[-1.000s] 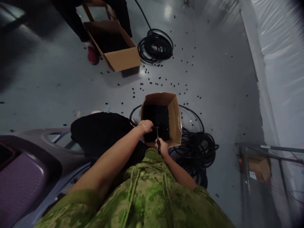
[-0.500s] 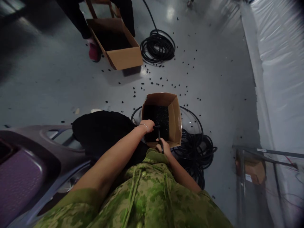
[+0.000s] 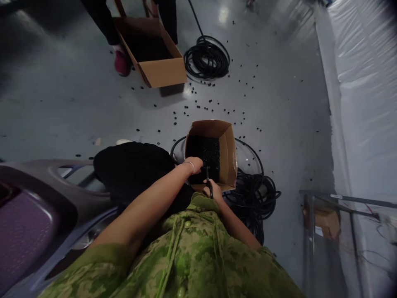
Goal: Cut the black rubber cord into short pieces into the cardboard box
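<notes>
A cardboard box (image 3: pixel 228 157) with small black pieces (image 3: pixel 211 151) inside stands in front of my lap. Over its near left part, my left hand (image 3: pixel 195 163), with a bracelet at the wrist, is closed round a black hose; a short end sticks out past the fingers. My right hand (image 3: pixel 214 189) is wrapped round the black-handled scissors (image 3: pixel 208 178) at the box's near edge. Their blades point away from me and meet the hose end beside my left fingers. Whether the blades are apart is too small to tell.
Coils of black hose lie right of the box (image 3: pixel 256 194) and farther off (image 3: pixel 207 58). Beyond sits another person (image 3: pixel 102 20) with a larger cardboard box (image 3: pixel 163 72). Small black pieces dot the floor (image 3: pixel 279 107). A purple-seated chair (image 3: pixel 25 236) is at left, a metal frame (image 3: pixel 350 198) at right.
The view has shifted slightly. Both hands keep nearly the same place over the box, with the scissors still at the hose end.
</notes>
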`<state>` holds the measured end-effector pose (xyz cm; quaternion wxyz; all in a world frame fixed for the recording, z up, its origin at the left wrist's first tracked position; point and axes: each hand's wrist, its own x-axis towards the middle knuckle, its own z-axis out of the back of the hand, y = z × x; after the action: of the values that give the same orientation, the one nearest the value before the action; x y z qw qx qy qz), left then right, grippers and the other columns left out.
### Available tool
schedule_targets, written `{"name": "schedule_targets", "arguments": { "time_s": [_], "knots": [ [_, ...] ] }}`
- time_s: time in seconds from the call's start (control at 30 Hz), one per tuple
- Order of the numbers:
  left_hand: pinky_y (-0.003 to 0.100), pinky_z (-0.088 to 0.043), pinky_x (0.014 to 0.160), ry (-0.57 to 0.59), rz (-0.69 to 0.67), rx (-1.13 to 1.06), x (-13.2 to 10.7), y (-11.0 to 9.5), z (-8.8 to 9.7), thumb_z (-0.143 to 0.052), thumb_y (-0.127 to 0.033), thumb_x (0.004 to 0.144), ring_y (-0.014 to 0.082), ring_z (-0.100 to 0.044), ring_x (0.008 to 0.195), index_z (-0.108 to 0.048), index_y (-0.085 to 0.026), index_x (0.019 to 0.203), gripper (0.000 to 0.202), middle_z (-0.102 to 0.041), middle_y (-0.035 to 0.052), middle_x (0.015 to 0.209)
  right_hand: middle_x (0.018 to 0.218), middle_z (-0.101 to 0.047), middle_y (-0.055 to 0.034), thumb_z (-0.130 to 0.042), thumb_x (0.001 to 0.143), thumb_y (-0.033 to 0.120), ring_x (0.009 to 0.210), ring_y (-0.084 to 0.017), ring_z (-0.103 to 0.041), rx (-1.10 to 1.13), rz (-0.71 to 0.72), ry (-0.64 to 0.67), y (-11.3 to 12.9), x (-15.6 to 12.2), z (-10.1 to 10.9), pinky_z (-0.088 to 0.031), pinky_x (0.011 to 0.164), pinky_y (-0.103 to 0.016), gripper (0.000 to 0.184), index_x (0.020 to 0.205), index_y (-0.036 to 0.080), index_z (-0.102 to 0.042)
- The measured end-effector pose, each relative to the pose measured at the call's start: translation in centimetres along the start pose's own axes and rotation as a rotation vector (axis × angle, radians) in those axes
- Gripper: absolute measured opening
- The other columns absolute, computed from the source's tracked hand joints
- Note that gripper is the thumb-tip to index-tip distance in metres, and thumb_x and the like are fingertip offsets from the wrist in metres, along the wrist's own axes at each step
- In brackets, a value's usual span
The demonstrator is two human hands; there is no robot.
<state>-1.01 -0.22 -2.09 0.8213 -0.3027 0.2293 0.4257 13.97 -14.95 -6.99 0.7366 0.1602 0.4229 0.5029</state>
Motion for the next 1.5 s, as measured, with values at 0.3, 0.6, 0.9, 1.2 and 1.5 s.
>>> {"name": "schedule_targets", "arguments": {
  "time_s": [0.3,0.6,0.9,1.2,1.5],
  "knots": [
    [0.032,-0.053,0.091,0.034,-0.021,0.033,-0.1,-0.2,0.4,-0.064,-0.034,0.085,0.0258,-0.066,0.110,-0.075,-0.028,0.113,0.030,-0.074,0.0083,0.116,0.063,-0.060,0.0028,-0.055,0.070,0.026,0.058,-0.013,-0.053,-0.002,0.011,-0.009,-0.1,-0.2,-0.3,-0.038,0.058,-0.019,0.034,0.098,0.021,-0.073],
    [0.031,-0.052,0.093,0.032,0.018,0.015,0.5,0.3,-0.3,-0.062,-0.035,0.086,0.0257,-0.066,0.112,-0.074,-0.026,0.114,0.031,-0.073,0.0091,0.119,0.067,-0.064,0.0027,-0.056,0.071,0.026,0.064,-0.015,-0.056,-0.067,-0.010,-0.044,-0.7,0.2,-1.7,-0.041,0.062,-0.021,0.027,0.092,0.025,-0.072],
    [0.028,-0.051,0.092,0.104,0.033,0.047,0.9,1.2,-1.2,-0.063,-0.034,0.084,0.0245,-0.065,0.112,-0.075,-0.026,0.113,0.032,-0.073,0.0088,0.119,0.065,-0.062,0.0035,-0.052,0.070,0.025,0.062,-0.015,-0.057,0.043,-0.011,-0.069,-0.6,0.5,-1.4,-0.043,0.062,-0.021,0.025,0.087,0.023,-0.070],
    [0.031,-0.053,0.091,-0.003,0.075,-0.030,0.6,0.9,-0.3,-0.061,-0.036,0.087,0.0257,-0.066,0.110,-0.074,-0.025,0.113,0.031,-0.072,0.0107,0.119,0.061,-0.060,0.0047,-0.057,0.066,0.020,0.058,-0.013,-0.055,0.053,0.039,0.026,-0.4,0.3,-0.1,-0.041,0.059,-0.020,0.035,0.097,0.020,-0.073],
    [0.032,-0.053,0.089,0.052,0.009,0.031,-0.3,0.1,0.3,-0.061,-0.034,0.086,0.0266,-0.066,0.110,-0.074,-0.025,0.116,0.033,-0.072,0.0097,0.120,0.058,-0.058,0.0050,-0.060,0.065,0.021,0.057,-0.013,-0.053,0.013,0.017,0.028,-0.3,0.3,0.0,-0.038,0.056,-0.020,0.035,0.097,0.021,-0.074]
  ]
}}
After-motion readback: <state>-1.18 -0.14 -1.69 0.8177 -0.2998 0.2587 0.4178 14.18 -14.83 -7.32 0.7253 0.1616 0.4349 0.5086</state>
